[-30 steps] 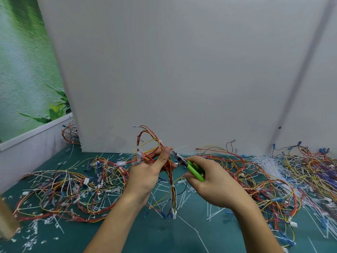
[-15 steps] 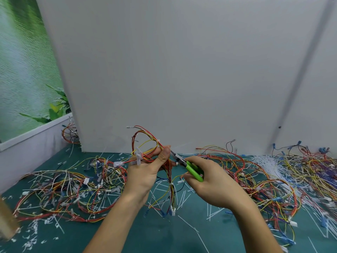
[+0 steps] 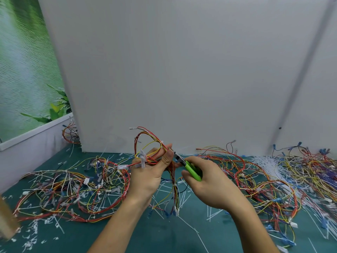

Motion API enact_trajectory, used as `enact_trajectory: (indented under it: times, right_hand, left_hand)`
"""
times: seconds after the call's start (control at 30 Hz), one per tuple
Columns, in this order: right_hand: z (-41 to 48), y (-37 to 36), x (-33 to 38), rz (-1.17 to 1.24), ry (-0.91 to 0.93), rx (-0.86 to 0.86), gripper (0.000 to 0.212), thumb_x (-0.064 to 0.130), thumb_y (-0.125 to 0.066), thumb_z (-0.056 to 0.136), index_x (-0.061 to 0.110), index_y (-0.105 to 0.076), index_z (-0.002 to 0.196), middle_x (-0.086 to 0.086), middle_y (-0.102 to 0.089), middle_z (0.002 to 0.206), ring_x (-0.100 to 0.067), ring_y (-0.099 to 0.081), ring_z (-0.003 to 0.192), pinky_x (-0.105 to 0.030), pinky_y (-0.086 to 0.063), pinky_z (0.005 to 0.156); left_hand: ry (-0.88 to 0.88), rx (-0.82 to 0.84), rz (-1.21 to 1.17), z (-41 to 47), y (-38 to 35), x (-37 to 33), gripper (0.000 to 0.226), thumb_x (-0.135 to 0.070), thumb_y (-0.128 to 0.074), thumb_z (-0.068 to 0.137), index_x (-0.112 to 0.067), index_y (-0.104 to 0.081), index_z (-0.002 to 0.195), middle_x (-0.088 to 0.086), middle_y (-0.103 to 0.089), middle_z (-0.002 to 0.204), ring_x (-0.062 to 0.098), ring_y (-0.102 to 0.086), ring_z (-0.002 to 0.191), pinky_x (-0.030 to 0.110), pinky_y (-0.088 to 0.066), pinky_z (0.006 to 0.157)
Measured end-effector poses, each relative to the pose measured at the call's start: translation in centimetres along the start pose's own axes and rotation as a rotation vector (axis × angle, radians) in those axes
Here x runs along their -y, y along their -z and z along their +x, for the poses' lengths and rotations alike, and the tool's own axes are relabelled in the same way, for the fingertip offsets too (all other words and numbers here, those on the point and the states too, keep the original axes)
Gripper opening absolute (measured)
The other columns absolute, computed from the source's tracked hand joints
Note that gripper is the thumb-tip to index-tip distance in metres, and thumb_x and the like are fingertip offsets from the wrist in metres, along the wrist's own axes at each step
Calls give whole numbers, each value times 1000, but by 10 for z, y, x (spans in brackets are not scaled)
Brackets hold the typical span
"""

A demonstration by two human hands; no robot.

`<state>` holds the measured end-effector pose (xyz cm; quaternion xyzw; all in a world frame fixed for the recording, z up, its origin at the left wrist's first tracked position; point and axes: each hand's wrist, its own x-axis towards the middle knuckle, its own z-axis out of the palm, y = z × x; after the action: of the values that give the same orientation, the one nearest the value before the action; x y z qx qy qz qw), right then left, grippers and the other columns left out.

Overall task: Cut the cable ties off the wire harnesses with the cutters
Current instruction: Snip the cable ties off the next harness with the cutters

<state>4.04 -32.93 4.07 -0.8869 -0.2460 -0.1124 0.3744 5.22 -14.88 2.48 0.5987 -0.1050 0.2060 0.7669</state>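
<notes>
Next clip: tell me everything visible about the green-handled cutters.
The cutters are small, with bright green plastic-looking handles and a short dark metal head. The right hand grips the handles, hiding their rear ends. The tool slants up and left, its tip at the wire harness in the left hand, beside the thumb. Whether the blades are shut cannot be told.

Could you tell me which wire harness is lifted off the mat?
The harness gripped in the left hand; the left pile and right pile lie on the green mat.
</notes>
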Motion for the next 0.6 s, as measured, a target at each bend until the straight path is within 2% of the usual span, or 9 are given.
enact_trajectory:
  times: [0.07,0.17,0.27,0.43,0.6]
  right_hand:
    - [0,-2,-1,28,-2,-7,10,26,-61,101,22,-63,91,8,-50,64,-9,-41,57,-19,-35,54]
    - [1,-5,0,48,-17,-10,14,26,-58,102,20,-66,92,5,-47,62,-10,-37,54,-21,-32,52]
    - [1,-7,3,71,-24,-2,24,27,-57,103,26,-57,79,10,-45,60,-10,-35,54,-21,-32,51]
    - [2,-6,5,133,-49,-9,22,31,-57,104,22,-62,84,12,-46,59,-8,-35,54,-20,-32,52]
    - [2,-5,8,139,-66,-12,25,29,-58,104,11,-62,86,4,-44,64,-8,-33,54,-20,-30,51]
  left_hand:
    - [-6,-8,10,0,0,2,51,-63,-85,65,-30,-80,103,3,-79,98,27,-77,81,42,-61,86]
    - [5,-11,13,1,0,3,52,-65,-86,62,-32,-80,102,-1,-79,102,23,-77,89,44,-59,93]
    - [18,-7,38,1,1,2,48,-62,-84,66,-32,-80,102,-2,-79,103,21,-75,97,47,-53,101]
    - [66,15,-115,0,0,1,22,-24,-81,83,-16,-80,103,13,-77,106,35,-74,97,47,-59,91]
    - [80,-36,-139,-1,-3,1,18,-22,-78,77,-16,-79,94,17,-77,95,41,-75,87,44,-62,83]
